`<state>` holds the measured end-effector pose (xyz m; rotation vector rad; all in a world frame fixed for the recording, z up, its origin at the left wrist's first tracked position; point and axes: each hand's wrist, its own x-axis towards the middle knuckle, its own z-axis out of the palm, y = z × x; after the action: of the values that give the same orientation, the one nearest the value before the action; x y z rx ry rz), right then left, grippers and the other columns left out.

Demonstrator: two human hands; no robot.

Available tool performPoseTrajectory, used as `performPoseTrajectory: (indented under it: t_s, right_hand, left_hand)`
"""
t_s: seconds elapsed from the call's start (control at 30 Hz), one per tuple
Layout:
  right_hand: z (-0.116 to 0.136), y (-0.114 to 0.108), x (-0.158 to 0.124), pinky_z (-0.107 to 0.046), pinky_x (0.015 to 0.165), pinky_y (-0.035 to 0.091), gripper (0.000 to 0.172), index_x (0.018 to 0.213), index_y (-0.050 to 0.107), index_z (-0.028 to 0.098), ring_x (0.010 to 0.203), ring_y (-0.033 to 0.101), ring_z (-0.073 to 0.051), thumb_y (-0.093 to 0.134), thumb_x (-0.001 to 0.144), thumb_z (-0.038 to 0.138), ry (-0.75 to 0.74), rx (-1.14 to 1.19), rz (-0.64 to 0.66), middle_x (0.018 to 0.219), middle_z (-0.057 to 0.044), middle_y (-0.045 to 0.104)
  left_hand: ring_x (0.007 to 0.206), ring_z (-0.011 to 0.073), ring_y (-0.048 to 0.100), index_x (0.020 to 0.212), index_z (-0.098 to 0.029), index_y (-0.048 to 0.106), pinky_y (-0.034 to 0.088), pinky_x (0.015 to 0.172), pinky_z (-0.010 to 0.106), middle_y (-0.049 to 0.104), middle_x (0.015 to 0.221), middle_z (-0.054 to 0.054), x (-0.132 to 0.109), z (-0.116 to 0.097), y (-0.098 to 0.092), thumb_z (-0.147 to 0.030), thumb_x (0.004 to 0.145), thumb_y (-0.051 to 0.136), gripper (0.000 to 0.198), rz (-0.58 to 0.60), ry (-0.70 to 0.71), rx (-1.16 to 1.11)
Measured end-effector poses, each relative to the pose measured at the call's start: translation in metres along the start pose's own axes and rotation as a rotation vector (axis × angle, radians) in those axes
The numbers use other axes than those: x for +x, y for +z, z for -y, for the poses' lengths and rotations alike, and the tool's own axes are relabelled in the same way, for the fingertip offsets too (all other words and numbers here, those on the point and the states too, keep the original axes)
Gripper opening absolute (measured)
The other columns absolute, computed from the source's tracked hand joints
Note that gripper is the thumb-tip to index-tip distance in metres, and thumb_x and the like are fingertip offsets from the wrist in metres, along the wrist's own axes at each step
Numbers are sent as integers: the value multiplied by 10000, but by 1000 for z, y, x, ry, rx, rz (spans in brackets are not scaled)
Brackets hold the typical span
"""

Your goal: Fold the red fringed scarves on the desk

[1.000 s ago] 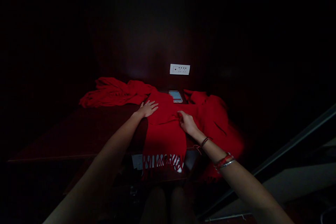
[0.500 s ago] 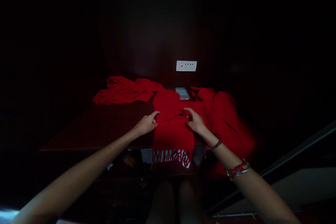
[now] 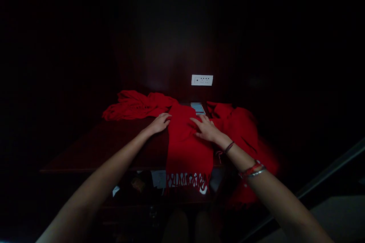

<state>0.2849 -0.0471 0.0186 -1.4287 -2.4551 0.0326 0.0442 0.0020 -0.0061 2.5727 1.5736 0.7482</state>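
Note:
A red scarf lies on a dark table, its fringed end hanging over the front edge. My left hand is at the scarf's left edge, fingertips on the cloth and thumb apart from the fingers. On the scarf's right side, my right hand rests with its fingers spread over the cloth. Small wrinkles show in the fabric between the hands. To the right, more red cloth lies in loose folds and drops past the table's edge; it seems joined to the scarf.
Another crumpled red cloth lies at the back left of the dark table. A phone lies behind the scarf, below a white wall socket. Dimly lit items sit on a shelf under the tabletop.
Both hands have moved away from me along the scarf's edges. The fingers of my right hand have opened from a pinch on the cloth, and the raised fold there has flattened.

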Motion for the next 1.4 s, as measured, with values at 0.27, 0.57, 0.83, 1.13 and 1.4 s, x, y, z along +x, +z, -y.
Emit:
performPoseTrajectory:
  t_s: [0.27,0.57,0.83,1.13,1.4]
  right_hand:
    - [-35,-3,64,-267,834,353,420,1064,494,144,956,483,-151,361,784,427,-27,374,157,1089,-88,515]
    - [-62,33,87,-229,678,372,246,903,539,140,780,529,-151,478,742,315,-11,-30,135,878,-85,590]
    - [-74,-38,75,-204,591,343,290,786,574,162,648,513,-122,394,772,390,-83,-21,17,727,-23,589]
    - [-84,18,81,-271,639,379,281,902,554,146,788,556,-204,363,797,324,48,-394,110,909,-140,580]
    - [-80,28,80,-305,702,395,349,1079,415,159,877,530,-205,281,829,362,164,-381,16,1028,-146,509]
  left_hand:
    - [964,140,489,1138,-122,383,355,845,262,536,1056,83,34,57,28,-373,727,432,484,107,-16,-458]
    - [949,139,478,1028,-180,490,343,849,268,540,1032,45,36,51,33,-361,764,396,334,61,96,-238]
    - [939,142,468,1073,-158,467,347,831,241,514,1028,62,39,50,38,-393,758,401,397,45,97,-178]
    - [751,131,499,782,-162,536,387,724,240,549,744,14,46,45,41,-168,726,401,146,-15,-39,-145]
    - [870,142,481,975,-150,493,368,799,262,515,906,55,42,41,36,-97,700,388,299,-72,2,-104]
